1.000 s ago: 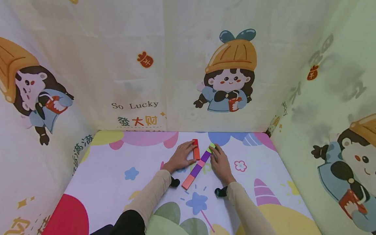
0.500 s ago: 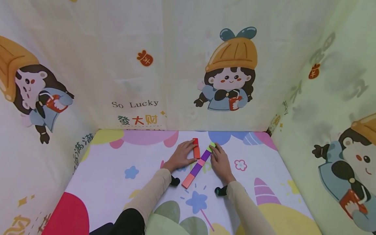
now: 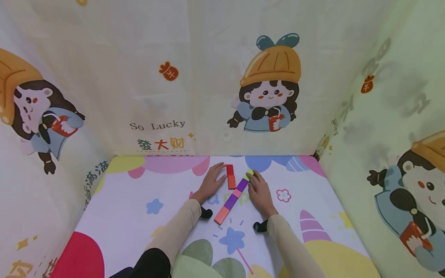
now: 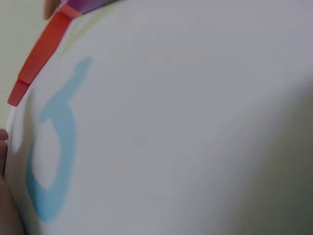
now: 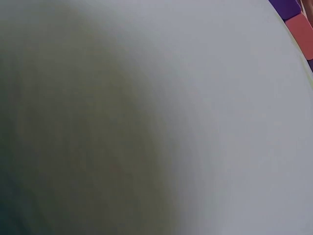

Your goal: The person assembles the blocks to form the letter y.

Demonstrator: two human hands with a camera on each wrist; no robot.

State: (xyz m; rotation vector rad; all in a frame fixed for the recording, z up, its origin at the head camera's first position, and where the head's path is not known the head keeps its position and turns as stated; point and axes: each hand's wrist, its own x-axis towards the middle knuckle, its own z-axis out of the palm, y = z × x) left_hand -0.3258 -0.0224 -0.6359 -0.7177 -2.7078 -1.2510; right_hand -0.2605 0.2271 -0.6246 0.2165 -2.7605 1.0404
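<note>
A diagonal row of flat blocks lies on the patterned cloth. From the near end come a salmon block (image 3: 221,215), a purple block (image 3: 231,202), a small pink block (image 3: 237,192), another purple block (image 3: 242,185) and a light green block (image 3: 248,175). Left of its upper part stands a short line of a red block (image 3: 230,170) and an orange-red block (image 3: 231,182), its near end close to the row. My left hand (image 3: 211,183) is beside that line, thumb spread from the fingers, holding nothing. My right hand (image 3: 259,192) has its fingertips at the green block.
The printed cloth (image 3: 121,216) covers the work surface, with fabric walls at the back (image 3: 208,96), left and right. Black wrist-camera mounts (image 3: 206,213) stick out inward from both wrists, low over the cloth.
My left hand has let go of the red and orange-red blocks and moved slightly left, away from them. My right hand stays at the green block. The view has shifted slightly.
</note>
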